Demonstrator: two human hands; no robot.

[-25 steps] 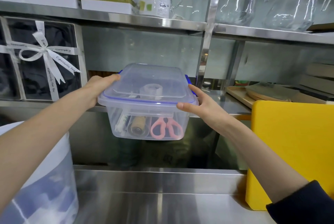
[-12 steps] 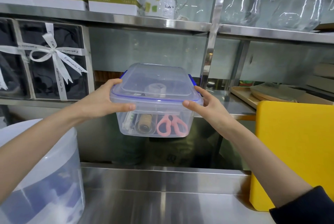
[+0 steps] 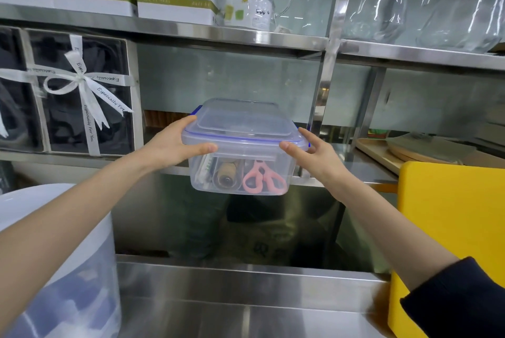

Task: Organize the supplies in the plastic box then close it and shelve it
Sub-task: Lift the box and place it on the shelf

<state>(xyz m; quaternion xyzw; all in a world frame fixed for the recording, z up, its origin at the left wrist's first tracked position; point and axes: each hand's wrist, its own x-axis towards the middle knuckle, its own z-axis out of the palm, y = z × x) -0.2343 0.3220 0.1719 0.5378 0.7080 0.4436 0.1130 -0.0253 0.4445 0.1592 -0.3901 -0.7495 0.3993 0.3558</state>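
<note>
Both forearms are stretched forward, and the plastic box [image 3: 243, 146], lid on, is gripped at its rim: left hand [image 3: 170, 145] wrapped around one end, right hand [image 3: 317, 156] spread against the other. It is held at the shelf [image 3: 352, 160] edge, where open room is seen between a ribboned gift box [image 3: 79, 92] and an upright post [image 3: 326, 64].

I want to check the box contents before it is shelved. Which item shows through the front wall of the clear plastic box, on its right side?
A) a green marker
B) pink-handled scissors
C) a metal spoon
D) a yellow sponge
B: pink-handled scissors lie behind the front wall of the plastic box, right of a brown roll.
</note>
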